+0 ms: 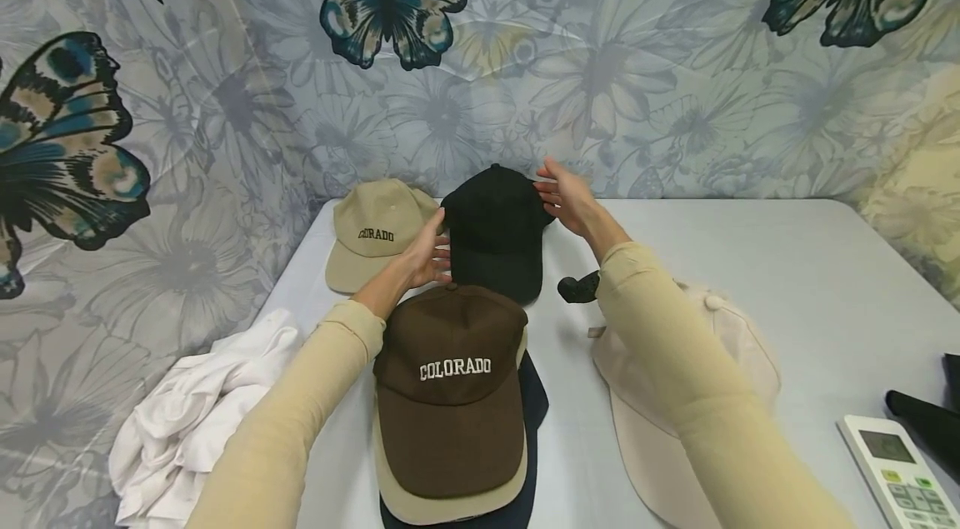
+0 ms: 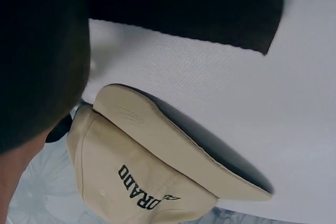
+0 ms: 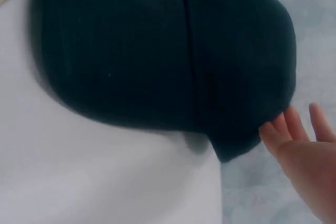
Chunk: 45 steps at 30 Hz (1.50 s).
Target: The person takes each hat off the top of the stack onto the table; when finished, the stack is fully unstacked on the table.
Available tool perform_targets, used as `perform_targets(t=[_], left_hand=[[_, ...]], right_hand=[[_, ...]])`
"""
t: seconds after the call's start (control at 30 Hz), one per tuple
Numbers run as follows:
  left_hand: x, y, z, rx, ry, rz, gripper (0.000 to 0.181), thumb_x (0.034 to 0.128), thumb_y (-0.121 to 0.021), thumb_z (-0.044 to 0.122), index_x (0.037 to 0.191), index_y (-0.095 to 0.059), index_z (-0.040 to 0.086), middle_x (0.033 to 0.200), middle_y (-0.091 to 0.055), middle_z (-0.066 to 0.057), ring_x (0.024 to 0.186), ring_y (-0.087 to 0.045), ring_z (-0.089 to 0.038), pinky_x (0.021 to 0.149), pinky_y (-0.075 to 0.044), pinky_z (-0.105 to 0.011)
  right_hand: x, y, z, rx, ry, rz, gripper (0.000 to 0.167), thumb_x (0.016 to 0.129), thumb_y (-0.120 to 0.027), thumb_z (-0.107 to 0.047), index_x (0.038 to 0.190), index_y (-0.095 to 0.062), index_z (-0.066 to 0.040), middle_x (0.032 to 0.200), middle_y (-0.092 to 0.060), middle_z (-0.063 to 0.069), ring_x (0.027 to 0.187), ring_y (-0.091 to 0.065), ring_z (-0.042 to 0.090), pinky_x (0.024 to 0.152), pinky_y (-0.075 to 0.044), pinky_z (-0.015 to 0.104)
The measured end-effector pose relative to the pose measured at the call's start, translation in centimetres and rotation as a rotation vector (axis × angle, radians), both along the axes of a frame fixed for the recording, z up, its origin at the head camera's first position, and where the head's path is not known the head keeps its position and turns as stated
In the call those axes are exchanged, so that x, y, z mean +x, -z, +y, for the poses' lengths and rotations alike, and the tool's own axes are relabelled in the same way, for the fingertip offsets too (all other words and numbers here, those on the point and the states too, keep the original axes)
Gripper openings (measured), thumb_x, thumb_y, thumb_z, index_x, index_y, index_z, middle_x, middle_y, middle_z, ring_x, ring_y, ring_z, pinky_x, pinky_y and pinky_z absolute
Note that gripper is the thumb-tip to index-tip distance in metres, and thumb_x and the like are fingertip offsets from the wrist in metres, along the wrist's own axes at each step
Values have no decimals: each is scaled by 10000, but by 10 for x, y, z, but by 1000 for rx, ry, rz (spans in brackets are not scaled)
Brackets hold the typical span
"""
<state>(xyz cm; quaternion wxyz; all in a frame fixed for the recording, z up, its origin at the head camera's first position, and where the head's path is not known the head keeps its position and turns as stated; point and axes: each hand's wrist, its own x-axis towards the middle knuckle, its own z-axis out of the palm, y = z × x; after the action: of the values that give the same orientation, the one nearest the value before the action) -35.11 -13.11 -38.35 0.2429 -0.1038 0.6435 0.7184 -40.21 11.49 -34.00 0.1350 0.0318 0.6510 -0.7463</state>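
Forward-down head view; closer wrist views — head and right share black cap (image 1: 495, 233).

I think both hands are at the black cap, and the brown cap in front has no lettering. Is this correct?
One error: the head view shows white COLORADO lettering on the brown cap. The left hand and right hand are at the black cap.

My white table (image 1: 750, 242) has a tan cap (image 1: 378, 217) far left, a black cap (image 1: 495, 237) beside it, a cap pile (image 1: 450, 429) nearer me, cloth (image 1: 210, 421) near left, a pale cap (image 1: 648, 454) and a remote (image 1: 903, 471) near right.
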Motion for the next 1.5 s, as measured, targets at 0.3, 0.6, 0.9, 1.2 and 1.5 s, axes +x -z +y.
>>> perform_targets(t=[0.3, 0.6, 0.9, 1.2, 1.5], left_hand=[[5, -4, -7, -2, -43, 32, 803, 984, -240, 568, 1505, -87, -24, 1480, -192, -261, 1382, -157, -404, 1090, -204, -550], [8, -27, -23, -17, 47, 136, 749, 1004, -202, 547, 1517, -93, 13, 1503, -207, -239, 1378, -208, -381, 1111, -208, -471], [24, -60, -25, -141, 150, 249, 666, 1034, -235, 463, 1510, -135, 8, 1491, -243, -241, 1381, -217, -381, 1106, -224, -471], [54, -88, -28, -251, 132, 306, 578, 1034, -357, 390, 1485, -271, 39, 1428, -364, -192, 1317, -347, -335, 1064, -317, -452], [101, -91, -37, -287, 156, 363, 573, 1024, -416, 349, 1462, -279, 5, 1400, -401, -189, 1304, -370, -331, 1040, -343, -471]], right_hand=[[0, 4, 6, 44, 10, 31, 619, 1018, -326, -464, 1482, -309, -55, 1458, -316, 174, 1275, -348, 283, 1059, -317, 375], [10, -16, 7, 11, -50, 29, 604, 1028, -321, -430, 1484, -293, -36, 1409, -381, 226, 1279, -394, 353, 1018, -390, 393], [30, -32, 9, 60, -289, 46, 594, 1039, -306, -416, 1481, -272, -21, 1408, -359, 273, 1293, -354, 432, 1019, -379, 450], [57, -39, 11, 218, -484, 43, 585, 1038, -319, -423, 1434, -337, 6, 1274, -496, 207, 1235, -433, 413, 975, -429, 429], [92, -28, 14, 329, -595, 57, 524, 1047, -347, -363, 1394, -400, 26, 1274, -500, 242, 1131, -529, 344, 995, -404, 470]])
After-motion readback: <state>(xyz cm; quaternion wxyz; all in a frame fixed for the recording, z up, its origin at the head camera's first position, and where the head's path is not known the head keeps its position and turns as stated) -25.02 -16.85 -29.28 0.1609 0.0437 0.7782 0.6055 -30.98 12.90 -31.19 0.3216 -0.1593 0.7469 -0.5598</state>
